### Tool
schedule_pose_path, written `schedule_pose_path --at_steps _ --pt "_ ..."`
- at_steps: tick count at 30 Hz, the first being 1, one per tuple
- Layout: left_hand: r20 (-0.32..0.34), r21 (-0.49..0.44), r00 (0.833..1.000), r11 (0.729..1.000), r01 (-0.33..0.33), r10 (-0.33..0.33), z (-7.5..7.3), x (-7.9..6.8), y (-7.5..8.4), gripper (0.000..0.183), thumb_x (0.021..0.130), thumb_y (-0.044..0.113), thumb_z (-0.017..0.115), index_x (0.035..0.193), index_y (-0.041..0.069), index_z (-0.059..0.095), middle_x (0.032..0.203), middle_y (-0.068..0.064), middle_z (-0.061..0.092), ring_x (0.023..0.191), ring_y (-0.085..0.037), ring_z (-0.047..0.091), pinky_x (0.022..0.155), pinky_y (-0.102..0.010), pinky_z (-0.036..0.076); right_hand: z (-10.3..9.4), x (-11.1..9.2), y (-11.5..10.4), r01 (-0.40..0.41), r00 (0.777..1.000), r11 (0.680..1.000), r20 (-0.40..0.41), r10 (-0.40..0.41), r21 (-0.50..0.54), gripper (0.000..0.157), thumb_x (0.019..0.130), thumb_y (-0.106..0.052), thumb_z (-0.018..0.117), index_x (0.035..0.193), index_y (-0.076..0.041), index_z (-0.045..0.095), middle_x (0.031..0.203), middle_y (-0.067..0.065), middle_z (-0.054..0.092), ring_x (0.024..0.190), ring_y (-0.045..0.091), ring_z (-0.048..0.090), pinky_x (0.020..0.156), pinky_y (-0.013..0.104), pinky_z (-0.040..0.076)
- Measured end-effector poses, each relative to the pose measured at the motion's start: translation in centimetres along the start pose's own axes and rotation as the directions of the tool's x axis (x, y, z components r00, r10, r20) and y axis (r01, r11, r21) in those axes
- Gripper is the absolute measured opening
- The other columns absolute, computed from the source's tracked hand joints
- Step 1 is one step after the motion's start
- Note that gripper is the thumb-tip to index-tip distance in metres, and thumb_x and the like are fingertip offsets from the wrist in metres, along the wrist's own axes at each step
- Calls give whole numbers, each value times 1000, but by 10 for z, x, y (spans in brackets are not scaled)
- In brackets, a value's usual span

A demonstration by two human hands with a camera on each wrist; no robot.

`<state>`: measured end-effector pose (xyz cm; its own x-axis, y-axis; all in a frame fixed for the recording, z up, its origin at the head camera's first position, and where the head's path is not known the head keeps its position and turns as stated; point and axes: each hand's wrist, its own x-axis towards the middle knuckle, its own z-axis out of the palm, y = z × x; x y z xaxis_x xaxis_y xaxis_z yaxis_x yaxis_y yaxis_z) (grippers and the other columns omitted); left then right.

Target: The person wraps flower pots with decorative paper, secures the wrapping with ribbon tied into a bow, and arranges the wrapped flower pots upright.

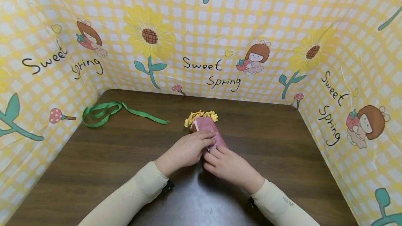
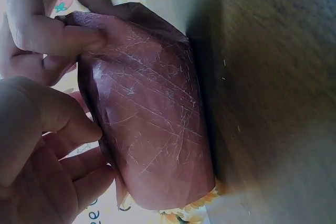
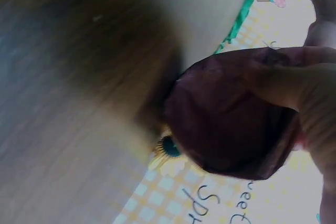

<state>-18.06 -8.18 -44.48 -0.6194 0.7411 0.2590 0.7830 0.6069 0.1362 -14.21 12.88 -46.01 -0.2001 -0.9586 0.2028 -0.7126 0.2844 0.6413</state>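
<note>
A small bouquet of yellow flowers (image 1: pixel 213 115) is rolled in purplish-pink wrapping paper (image 1: pixel 205 124) and lies on the table with its blooms away from me. My left hand (image 1: pixel 190 145) grips the wrapper's side; in the left wrist view its thumb presses the creased paper (image 2: pixel 152 119) along one edge. Nearer to me, my right hand (image 1: pixel 230 166) pinches the narrow lower end, thumb on one side and bent fingers on the other. In the right wrist view the wrapper (image 3: pixel 220 114) hides most of the blooms. The stems are hidden inside the paper.
A loosely looped green ribbon (image 1: pixel 144 114) lies on the dark wooden table (image 1: pixel 267 132), to the left of the bouquet. Yellow checked cloth (image 1: pixel 201 30) with printed flowers and figures stands along the table's back, left and right sides.
</note>
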Motion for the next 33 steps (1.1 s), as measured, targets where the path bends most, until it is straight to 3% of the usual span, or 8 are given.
schedule_pose_path --at_steps 6,12,18,23,27,33 --pt "-8 3 1000 1000 3 -3 1 -1 -1 40 96 11 63 136 18 68 149 -1 58 140 -19 52 106 -38 50 1 1 5 87 993 996 -84 -87 -13 20 98 -18 46 94 -17 66 95 -1 60 91 18 58 84 31 46" --pt "-16 7 1000 1000 1 -1 1 -1 1 39 96 12 63 134 18 69 147 0 59 139 -18 52 106 -37 50 0 -2 12 130 987 991 -90 -131 -18 19 98 -20 47 94 -19 66 95 -3 61 90 17 57 80 30 45" --pt "-27 -4 1000 1000 -13 13 -1 -2 0 37 97 10 62 133 17 70 146 -2 60 138 -18 53 107 -38 50 -1 -2 13 114 992 993 -60 -114 3 22 99 -25 46 104 -20 67 110 -2 64 96 18 57 84 30 46" --pt "-31 -12 999 1000 -20 20 -2 -1 -2 36 99 14 62 134 17 69 146 -2 60 138 -18 53 105 -38 51 2 3 8 75 997 997 -20 -75 20 21 100 -23 44 102 -21 65 114 2 61 104 22 57 93 33 46" --pt "-40 -18 999 1000 -24 23 -2 -2 -3 35 99 13 62 133 18 70 145 -1 60 138 -17 53 104 -37 52 3 9 3 81 996 997 -29 -81 -8 20 99 -21 47 95 -20 66 105 0 61 104 22 59 95 35 47" --pt "-38 -39 999 999 -22 20 -1 -2 -3 37 98 9 62 132 18 71 146 -1 60 138 -17 53 100 -37 54 0 14 -4 89 994 996 -60 -90 -20 19 96 -20 54 85 -20 69 92 -2 60 91 21 60 86 33 47"
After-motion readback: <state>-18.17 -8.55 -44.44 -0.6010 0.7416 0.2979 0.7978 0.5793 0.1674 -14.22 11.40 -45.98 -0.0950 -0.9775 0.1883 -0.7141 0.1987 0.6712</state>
